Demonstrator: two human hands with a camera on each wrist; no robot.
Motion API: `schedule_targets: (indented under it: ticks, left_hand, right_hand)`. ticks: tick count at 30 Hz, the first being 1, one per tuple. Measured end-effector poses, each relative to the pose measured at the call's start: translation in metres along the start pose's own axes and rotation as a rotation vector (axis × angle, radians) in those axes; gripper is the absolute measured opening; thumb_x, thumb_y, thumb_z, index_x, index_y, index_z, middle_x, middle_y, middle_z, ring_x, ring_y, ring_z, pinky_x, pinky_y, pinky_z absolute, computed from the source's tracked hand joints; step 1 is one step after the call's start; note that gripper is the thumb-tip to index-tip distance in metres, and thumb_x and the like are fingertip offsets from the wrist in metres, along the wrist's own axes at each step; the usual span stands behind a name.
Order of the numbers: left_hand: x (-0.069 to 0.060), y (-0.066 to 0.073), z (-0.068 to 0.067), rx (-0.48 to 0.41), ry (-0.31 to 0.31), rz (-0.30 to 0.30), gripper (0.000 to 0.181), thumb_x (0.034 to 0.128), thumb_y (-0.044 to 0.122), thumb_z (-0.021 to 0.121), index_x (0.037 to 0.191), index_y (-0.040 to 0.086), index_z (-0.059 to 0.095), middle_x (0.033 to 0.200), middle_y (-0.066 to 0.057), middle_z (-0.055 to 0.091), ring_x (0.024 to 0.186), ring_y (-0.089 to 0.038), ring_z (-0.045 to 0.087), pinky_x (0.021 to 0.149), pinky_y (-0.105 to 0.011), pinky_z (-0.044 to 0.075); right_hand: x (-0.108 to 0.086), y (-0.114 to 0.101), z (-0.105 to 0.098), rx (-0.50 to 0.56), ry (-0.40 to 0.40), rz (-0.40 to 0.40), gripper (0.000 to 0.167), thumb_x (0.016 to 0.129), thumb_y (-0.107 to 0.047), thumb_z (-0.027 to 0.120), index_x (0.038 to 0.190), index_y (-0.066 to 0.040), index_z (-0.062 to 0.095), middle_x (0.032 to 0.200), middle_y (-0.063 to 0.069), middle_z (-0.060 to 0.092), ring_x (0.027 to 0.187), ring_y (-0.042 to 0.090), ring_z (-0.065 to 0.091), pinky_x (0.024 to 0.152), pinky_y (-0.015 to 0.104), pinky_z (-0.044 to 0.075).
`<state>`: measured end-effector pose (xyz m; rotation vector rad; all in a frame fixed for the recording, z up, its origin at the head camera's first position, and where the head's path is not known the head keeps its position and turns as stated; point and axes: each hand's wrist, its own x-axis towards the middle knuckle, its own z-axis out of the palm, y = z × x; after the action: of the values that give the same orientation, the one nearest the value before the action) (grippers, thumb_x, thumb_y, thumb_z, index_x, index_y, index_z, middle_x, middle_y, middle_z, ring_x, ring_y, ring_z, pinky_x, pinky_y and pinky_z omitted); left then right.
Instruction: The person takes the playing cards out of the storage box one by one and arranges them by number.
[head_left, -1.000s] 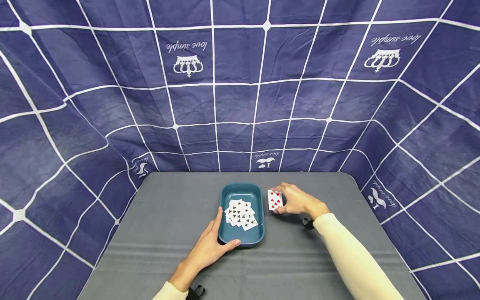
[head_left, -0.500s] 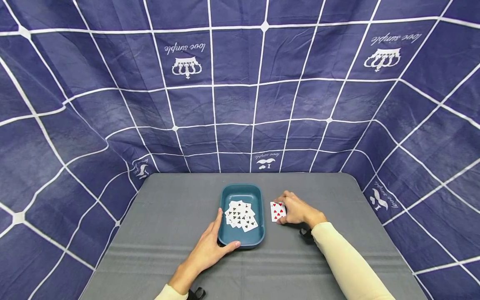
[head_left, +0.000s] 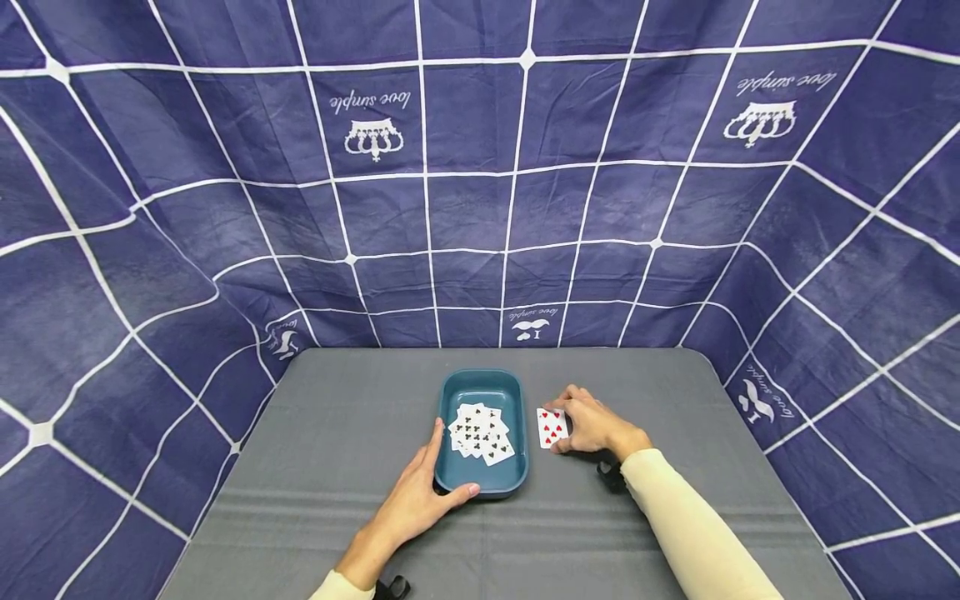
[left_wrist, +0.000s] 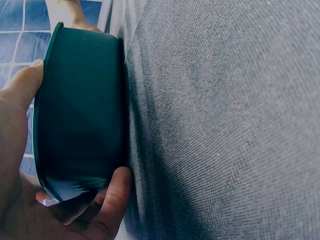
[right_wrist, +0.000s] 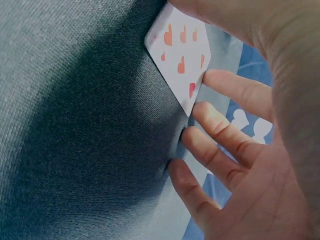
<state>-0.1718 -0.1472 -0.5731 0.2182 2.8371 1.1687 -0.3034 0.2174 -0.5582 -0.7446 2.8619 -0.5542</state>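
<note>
A blue-green tray stands on the table, and several white playing cards with black clubs and spades lie overlapping inside it. My left hand holds the tray's near left corner, thumb at the near rim and fingers along the left side. In the left wrist view, the thumb touches the rim while fingertips reach round the lower wall. Just right of the tray, my right hand holds a playing card with red hearts by its far and near edges. Seen from the right wrist, this card is face up, close to the cloth.
Grey cloth covers the table. Behind and at both sides hangs a blue curtain with white grid lines. A narrow strip of table separates the tray from the hearts card.
My right hand has drawn the hearts card toward me along the tray's right side, then slightly left. The left hand and tray stay nearly in place.
</note>
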Motion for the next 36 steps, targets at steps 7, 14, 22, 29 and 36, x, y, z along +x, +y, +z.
schedule_targets:
  ticks: [7,14,22,29,36]
  left_hand:
    - [-0.002,-0.002,0.001,-0.012,0.01,-0.006,0.135,0.0908,0.071,0.092,0.189,0.019,0.017,0.177,-0.021,0.055,0.161,-0.047,0.058,0.128,-0.068,0.051]
    - [-0.003,-0.001,0.0,-0.008,0.007,-0.005,0.135,0.0908,0.071,0.092,0.189,0.018,0.017,0.176,-0.021,0.056,0.16,-0.047,0.059,0.128,-0.068,0.051]
    - [-0.003,0.0,0.0,-0.005,0.01,0.005,0.134,0.0914,0.07,0.093,0.189,0.019,0.017,0.175,-0.021,0.057,0.159,-0.046,0.06,0.127,-0.068,0.052]
    - [-0.004,0.001,0.0,-0.01,0.007,0.002,0.134,0.0917,0.069,0.093,0.189,0.02,0.016,0.177,-0.022,0.055,0.16,-0.049,0.058,0.127,-0.07,0.051]
    - [-0.004,0.003,-0.001,-0.028,-0.001,-0.008,0.134,0.0925,0.068,0.093,0.19,0.018,0.015,0.18,-0.025,0.05,0.163,-0.051,0.054,0.128,-0.073,0.048]
  right_hand:
    - [-0.001,-0.002,0.002,-0.009,-0.008,0.019,0.085,0.078,-0.037,0.109,0.154,-0.016,0.077,0.134,0.007,0.069,0.126,0.031,0.064,0.105,0.059,0.057]
    - [-0.002,-0.001,0.002,-0.021,-0.02,0.012,0.088,0.08,-0.039,0.108,0.157,-0.017,0.074,0.139,0.009,0.068,0.129,0.034,0.064,0.105,0.061,0.057]
    - [-0.007,-0.001,-0.001,-0.029,0.016,0.0,0.086,0.082,-0.042,0.107,0.157,-0.017,0.074,0.145,0.01,0.066,0.133,0.036,0.065,0.109,0.064,0.06]
    - [-0.007,-0.012,-0.013,-0.056,0.069,-0.031,0.083,0.085,-0.038,0.105,0.158,-0.017,0.073,0.152,0.011,0.065,0.138,0.037,0.066,0.109,0.067,0.061]
    - [0.0,-0.031,-0.03,-0.107,0.121,-0.088,0.074,0.091,-0.029,0.1,0.159,-0.017,0.072,0.155,0.012,0.064,0.14,0.038,0.067,0.111,0.069,0.06]
